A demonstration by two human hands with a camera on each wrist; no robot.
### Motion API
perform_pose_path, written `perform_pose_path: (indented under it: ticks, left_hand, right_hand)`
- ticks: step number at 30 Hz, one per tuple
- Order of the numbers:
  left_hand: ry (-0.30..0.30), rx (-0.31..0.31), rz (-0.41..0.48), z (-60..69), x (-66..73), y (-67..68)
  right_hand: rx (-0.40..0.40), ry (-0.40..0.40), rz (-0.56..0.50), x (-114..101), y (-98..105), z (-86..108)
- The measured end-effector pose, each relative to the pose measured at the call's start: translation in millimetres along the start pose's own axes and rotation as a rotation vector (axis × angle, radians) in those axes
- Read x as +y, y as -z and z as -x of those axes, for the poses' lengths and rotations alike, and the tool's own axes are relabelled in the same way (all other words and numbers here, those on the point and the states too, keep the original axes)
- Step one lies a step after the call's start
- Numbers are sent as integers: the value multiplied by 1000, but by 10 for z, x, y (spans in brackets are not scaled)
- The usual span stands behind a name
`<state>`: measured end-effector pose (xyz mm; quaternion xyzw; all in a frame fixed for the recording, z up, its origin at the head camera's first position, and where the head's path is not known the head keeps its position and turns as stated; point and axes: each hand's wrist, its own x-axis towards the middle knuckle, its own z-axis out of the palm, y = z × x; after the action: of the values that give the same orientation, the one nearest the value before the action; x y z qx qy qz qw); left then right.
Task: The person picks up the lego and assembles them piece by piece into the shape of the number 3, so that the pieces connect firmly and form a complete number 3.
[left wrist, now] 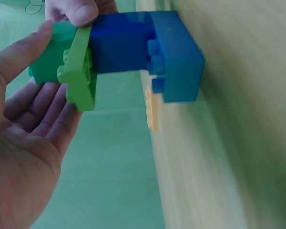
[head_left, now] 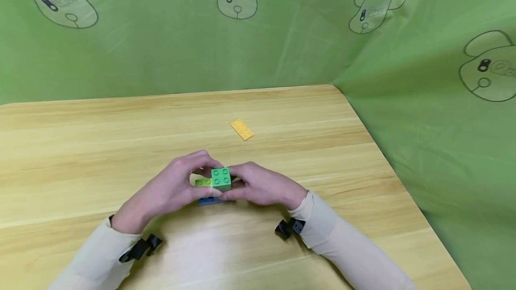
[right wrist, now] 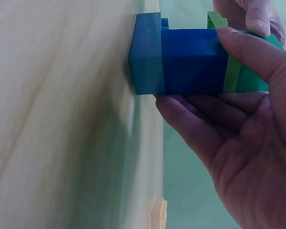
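A stack of blocks stands on the table between both hands. At its bottom is a teal-blue brick (left wrist: 183,57), then a dark blue brick (right wrist: 194,61), a thin lime plate (left wrist: 79,69) and a green brick (head_left: 221,179) on top. My left hand (head_left: 168,188) pinches the green brick between thumb and fingers. My right hand (head_left: 264,184) grips the stack from the right, its thumb by the lime plate and its fingers behind the dark blue brick. The lime plate juts out to the left, its studs showing.
A yellow-orange plate (head_left: 242,130) with studs lies on the wooden table (head_left: 121,147) beyond the hands. A green cloth (head_left: 161,48) with printed bear outlines hangs behind the table and along its right side.
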<state>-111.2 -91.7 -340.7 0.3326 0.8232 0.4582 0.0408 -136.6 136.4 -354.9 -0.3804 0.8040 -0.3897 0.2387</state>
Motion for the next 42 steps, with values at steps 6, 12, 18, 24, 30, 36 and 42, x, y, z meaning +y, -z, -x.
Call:
perform_pose_path:
  ticks: [6, 12, 18, 24, 30, 36, 42]
  left_hand:
    - [-35, -32, 70, -4, -16, 65]
    - [-45, -40, 138, -17, -45, 137]
    - [-24, -41, 184, -24, -60, 232]
    - [-16, -28, 219, -66, -90, 313]
    - [-39, 20, 291, -140, -137, 324]
    - [-29, 66, 299, -267, -218, 338]
    - [-14, 51, 264, -393, -285, 348]
  right_hand:
    - [0, -26, 1, -6, -9, 3]
    - [-6, -39, 15, -14, -2, 3]
    - [-7, -54, 23, -22, 1, 5]
    - [-9, -87, 23, -42, 1, 6]
    - [-16, -92, 17, -47, 0, -3]
    - [-8, -95, 30, -48, -1, -9]
    - [-6, -107, 33, -50, 6, -5]
